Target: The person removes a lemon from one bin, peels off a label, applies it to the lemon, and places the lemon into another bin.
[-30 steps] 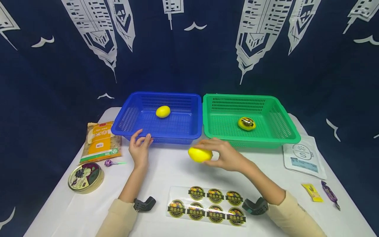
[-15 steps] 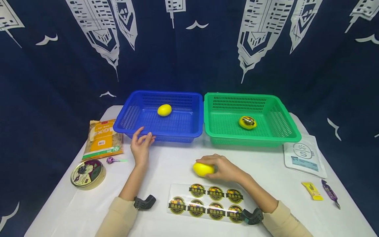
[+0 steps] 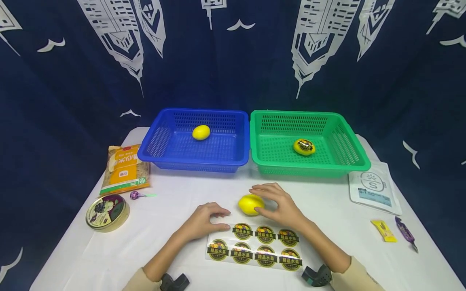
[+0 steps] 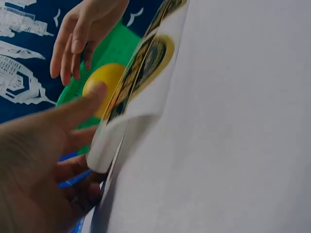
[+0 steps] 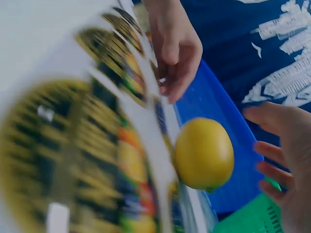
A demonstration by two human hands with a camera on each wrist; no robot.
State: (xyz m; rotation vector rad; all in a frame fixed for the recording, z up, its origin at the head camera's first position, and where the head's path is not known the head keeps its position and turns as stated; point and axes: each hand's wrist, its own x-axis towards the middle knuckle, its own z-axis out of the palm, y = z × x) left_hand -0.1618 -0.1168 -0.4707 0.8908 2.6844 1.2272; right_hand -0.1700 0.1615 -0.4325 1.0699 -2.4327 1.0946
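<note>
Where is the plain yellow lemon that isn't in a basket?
In the head view the plain yellow lemon lies on the white table, centre front, under the right hand, just behind the sticker sheet.

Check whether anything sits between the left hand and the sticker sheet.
Nothing visible does: the left hand already pinches the near-left corner of the clear sheet of round yellow-and-black stickers, curling it up off the white table.
</note>
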